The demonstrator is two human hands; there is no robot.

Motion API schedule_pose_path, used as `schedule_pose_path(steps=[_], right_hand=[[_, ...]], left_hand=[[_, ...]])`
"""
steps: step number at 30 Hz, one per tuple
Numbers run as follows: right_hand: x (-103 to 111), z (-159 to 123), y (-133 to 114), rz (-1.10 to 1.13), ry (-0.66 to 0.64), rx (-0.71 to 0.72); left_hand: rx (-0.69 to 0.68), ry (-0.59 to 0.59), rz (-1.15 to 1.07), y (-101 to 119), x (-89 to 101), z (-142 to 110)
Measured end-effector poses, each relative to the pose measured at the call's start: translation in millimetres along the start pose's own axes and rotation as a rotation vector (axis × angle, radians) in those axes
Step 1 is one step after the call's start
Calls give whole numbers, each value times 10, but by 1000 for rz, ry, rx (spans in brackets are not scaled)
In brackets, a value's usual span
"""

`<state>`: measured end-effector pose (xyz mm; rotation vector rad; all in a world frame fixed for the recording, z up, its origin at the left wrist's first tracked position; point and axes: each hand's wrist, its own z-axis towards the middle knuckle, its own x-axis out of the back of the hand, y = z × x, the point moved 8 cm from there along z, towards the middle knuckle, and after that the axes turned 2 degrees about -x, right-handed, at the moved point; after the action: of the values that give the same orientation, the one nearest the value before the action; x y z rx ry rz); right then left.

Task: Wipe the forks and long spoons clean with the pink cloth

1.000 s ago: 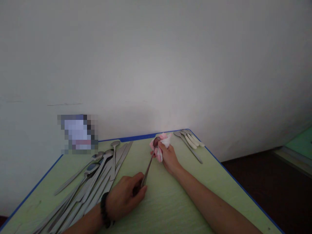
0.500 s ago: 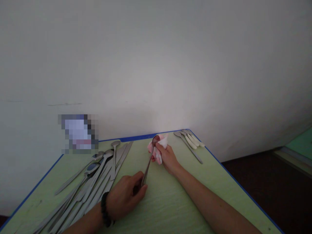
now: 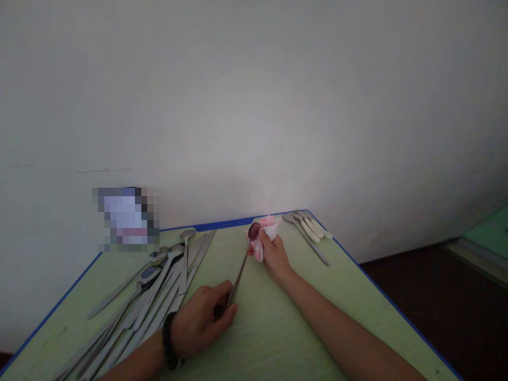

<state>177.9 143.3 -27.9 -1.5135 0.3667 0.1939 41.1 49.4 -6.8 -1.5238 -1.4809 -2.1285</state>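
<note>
My left hand [image 3: 208, 317], with a dark beaded bracelet at its wrist, grips the handle end of a metal spoon [image 3: 242, 270]. The spoon slants up and away from it over the table. Around the spoon's bowl, my right hand [image 3: 274, 255] is closed on a pink and white cloth [image 3: 271, 228], with the thumb at the bowl's edge. The fingers under the cloth are mostly hidden. Left of my left hand lies a loose pile of long metal spoons [image 3: 148, 275] and table knives [image 3: 194, 259], partly covered by my forearm.
The pale green table [image 3: 273, 338] has a blue edge and stands against a grey-white wall [image 3: 254, 106]. At its far right corner lie a metal spoon [image 3: 309, 241] and several pieces of cutlery with cream handles [image 3: 311, 231]. A blurred-out upright object [image 3: 126, 217] stands at the far left.
The cloth and my right hand have shifted slightly at the spoon's bowl, and the cloth now spreads farther right. My left hand keeps its hold, a touch lower and to the left.
</note>
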Motion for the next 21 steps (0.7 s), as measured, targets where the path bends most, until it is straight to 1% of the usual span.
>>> schedule_pose_path(steps=[4,6,8,10,13,17,19,21], right_hand=[[-50,-21,11,-18,-68,-44],[-92,-40,25,-57,-123,-73],[-111,-56,39,-104,-150,-94],[-110,-63,49,-122,-151,-107],[-108,-62,56,-89,-145,-116],[-89,-50,9,-27,-99,-68],[-82,-48,-22,-9,-77,-40],[-79,-49,-32,4,-66,-37]], left_hand=[[0,-2,7,-4,4,1],[2,-9,-13,-7,-1,8],[-5,2,-25,0,7,15],[-5,16,-10,4,16,17],[-23,31,-6,20,26,10],[-37,35,-31,12,35,-8],[-58,17,-59,16,24,-13],[-58,18,-74,6,25,-13]])
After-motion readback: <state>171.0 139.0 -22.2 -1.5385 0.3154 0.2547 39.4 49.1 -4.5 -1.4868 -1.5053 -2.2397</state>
